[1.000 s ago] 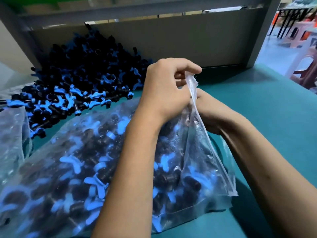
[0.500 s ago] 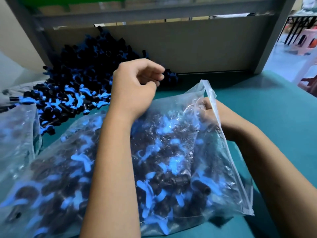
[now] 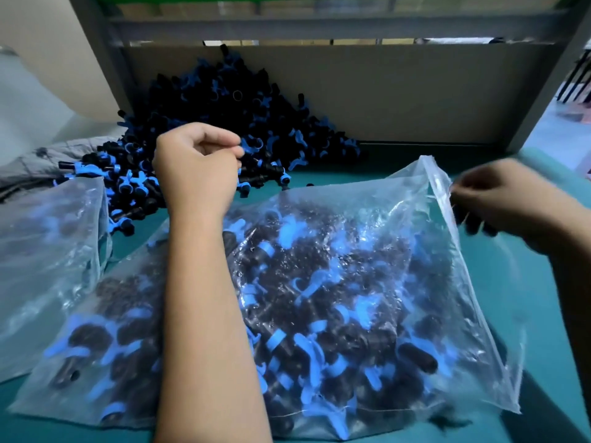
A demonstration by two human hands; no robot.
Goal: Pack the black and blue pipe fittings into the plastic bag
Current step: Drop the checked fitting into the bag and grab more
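Clear plastic bag lying full of fittings, left hand beyond it over loose fitting pile, fingers curled, grasp unclear, right hand blurred, pinching bag's mouth edge

Black bodies with bright blue collars and wings are being shown by the loose pile of fittings. The same black and blue is being seen, dulled, through the clear, glossy plastic bag. A second clear bag is being shown at the left. A plain teal is being displayed by the table, and flat grey by the frame around a dull tan backboard.
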